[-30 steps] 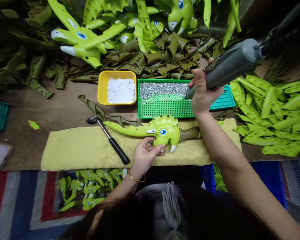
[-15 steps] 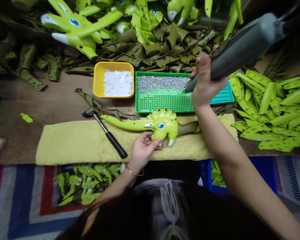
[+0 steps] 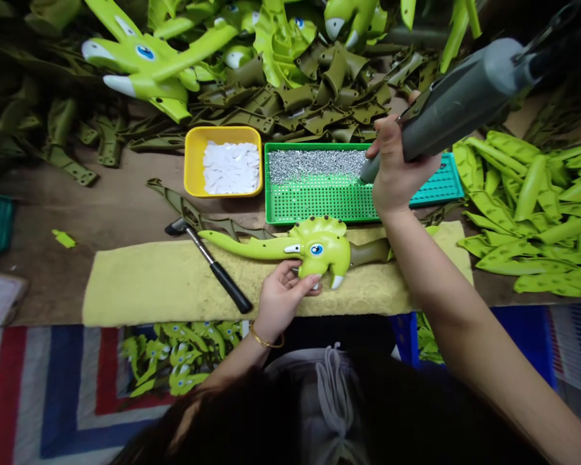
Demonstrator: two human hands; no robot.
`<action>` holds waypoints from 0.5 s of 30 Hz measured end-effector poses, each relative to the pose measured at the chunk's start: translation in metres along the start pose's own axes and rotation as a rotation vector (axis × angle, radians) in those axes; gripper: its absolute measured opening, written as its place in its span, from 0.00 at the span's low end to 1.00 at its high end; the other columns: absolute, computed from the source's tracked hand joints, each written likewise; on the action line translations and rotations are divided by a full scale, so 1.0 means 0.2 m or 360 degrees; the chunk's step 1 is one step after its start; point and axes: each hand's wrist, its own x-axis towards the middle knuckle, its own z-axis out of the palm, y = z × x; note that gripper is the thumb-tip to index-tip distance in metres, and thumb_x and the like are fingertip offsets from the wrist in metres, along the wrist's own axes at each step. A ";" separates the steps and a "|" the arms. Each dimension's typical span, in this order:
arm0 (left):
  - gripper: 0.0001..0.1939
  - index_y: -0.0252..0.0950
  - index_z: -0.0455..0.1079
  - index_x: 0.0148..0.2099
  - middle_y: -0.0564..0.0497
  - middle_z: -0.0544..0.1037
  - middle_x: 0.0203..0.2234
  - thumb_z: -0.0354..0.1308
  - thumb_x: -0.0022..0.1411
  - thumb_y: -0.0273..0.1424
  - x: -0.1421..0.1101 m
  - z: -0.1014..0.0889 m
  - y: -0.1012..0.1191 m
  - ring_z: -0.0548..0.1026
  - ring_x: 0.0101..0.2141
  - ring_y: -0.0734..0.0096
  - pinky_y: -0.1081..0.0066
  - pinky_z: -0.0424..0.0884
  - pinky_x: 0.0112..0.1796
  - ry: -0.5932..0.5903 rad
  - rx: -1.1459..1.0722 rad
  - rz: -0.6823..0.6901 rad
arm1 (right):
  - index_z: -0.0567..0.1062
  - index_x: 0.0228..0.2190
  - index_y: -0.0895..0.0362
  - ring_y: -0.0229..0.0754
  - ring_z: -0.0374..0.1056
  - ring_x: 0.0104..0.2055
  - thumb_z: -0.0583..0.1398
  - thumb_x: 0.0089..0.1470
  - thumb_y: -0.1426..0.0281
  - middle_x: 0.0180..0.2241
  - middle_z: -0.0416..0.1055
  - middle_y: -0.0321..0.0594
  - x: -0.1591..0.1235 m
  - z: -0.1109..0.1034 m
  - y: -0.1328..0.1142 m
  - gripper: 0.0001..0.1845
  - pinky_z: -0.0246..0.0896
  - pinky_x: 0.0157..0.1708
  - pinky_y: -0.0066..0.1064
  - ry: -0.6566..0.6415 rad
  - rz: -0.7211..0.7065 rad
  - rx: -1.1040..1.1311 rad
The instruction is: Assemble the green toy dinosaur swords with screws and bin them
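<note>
My left hand (image 3: 285,294) pinches the lower edge of a lime-green plastic toy dinosaur head (image 3: 334,248), with thumb on top. The toy has a blue eye, white-tipped horns, a frill and a dark olive handle (image 3: 370,252); it lies on a folded yellow towel (image 3: 140,284). My right hand (image 3: 401,165) is wrapped round a grey electric screwdriver (image 3: 459,97), whose nose points down-left over the green perforated tray (image 3: 319,205). Small silver screws (image 3: 314,165) fill the tray's far half. The driver's tip is close to the screws; whether it touches one is too small to tell.
A hammer (image 3: 217,271) lies on the towel, left of the toy. Beside the tray stands a yellow bin (image 3: 193,161) of white pieces. Olive parts (image 3: 300,97) heap behind, lime-green parts (image 3: 537,219) at right. A blue crate (image 3: 523,336) sits below the table edge.
The view has shifted slightly, so everything sits a little further right and lower. The screwdriver's rear end has tilted slightly; both hands keep their holds.
</note>
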 end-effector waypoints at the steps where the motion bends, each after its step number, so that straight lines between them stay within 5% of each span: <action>1: 0.29 0.34 0.65 0.37 0.56 0.76 0.21 0.74 0.36 0.40 0.00 0.00 0.00 0.77 0.23 0.71 0.67 0.80 0.30 0.0003 -0.0004 0.0002 | 0.68 0.33 0.50 0.30 0.62 0.18 0.65 0.42 0.45 0.28 0.70 0.30 0.01 0.00 -0.03 0.26 0.63 0.19 0.31 0.0006 -0.0023 -0.0002; 6: 0.30 0.33 0.65 0.38 0.55 0.76 0.21 0.74 0.35 0.39 0.00 0.00 0.00 0.77 0.23 0.70 0.66 0.80 0.29 0.0037 -0.0006 0.0003 | 0.64 0.50 0.48 0.29 0.62 0.19 0.58 0.50 0.43 0.33 0.69 0.32 0.03 -0.03 -0.14 0.32 0.61 0.18 0.28 -0.0016 -0.0128 -0.0090; 15: 0.29 0.33 0.66 0.37 0.56 0.76 0.22 0.74 0.35 0.38 0.00 0.02 0.00 0.77 0.23 0.73 0.69 0.80 0.28 0.0050 -0.0047 0.0014 | 0.66 0.49 0.42 0.34 0.63 0.26 0.59 0.44 0.40 0.37 0.74 0.32 -0.02 0.00 0.11 0.34 0.67 0.30 0.35 -0.0205 0.0227 -0.0182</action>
